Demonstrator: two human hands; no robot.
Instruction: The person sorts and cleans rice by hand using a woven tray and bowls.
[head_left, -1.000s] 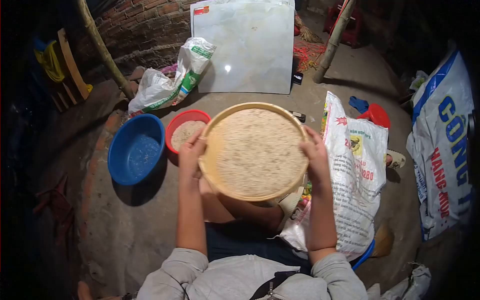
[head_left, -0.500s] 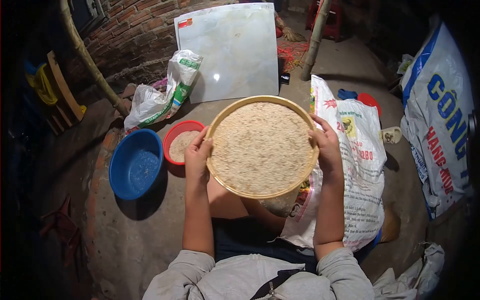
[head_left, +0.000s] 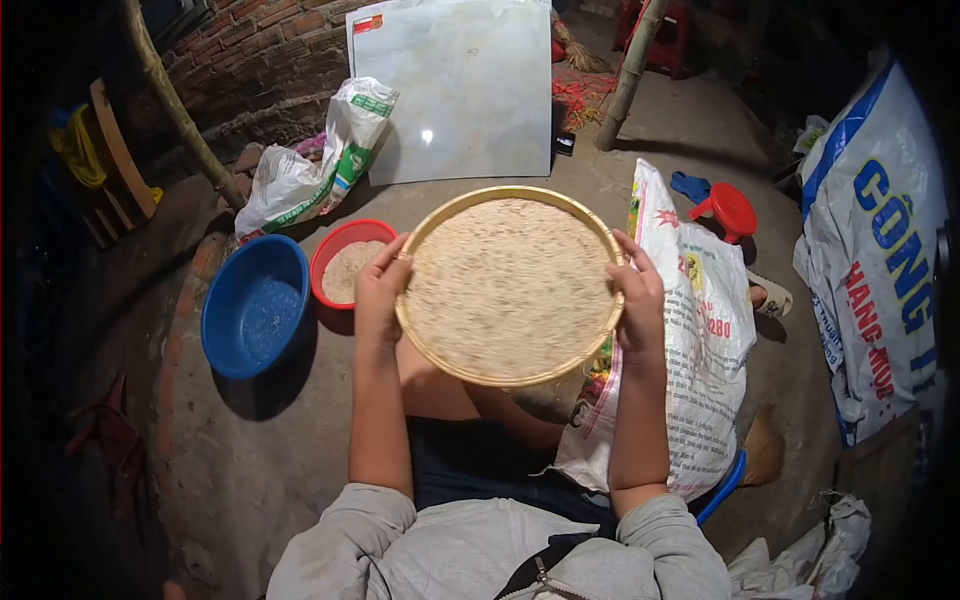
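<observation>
A round bamboo winnowing tray (head_left: 510,382) is held above my lap, gripped at its rim on both sides. Pale grain (head_left: 508,280), like rice with darker specks, covers its inside and looks smeared by motion. My left hand (head_left: 380,290) clasps the left rim, thumb over the edge. On the opposite rim, my right hand (head_left: 637,295) has the same hold. Left of the tray stands a red bowl (head_left: 318,275) with some pale grain in it. Beside that sits a blue basin (head_left: 225,345) with a few bits on its bottom.
A white printed sack (head_left: 690,400) lies by my right leg. Another large sack (head_left: 870,270) stands far right. Behind are a pale panel (head_left: 455,90), a bamboo pole (head_left: 632,80), a green-and-white bag (head_left: 335,150) and a red stool (head_left: 733,208).
The grain has shifted and is more blurred within the tray. In view, the tray, hands and surroundings sit slightly farther left, and more of the red stool shows.
</observation>
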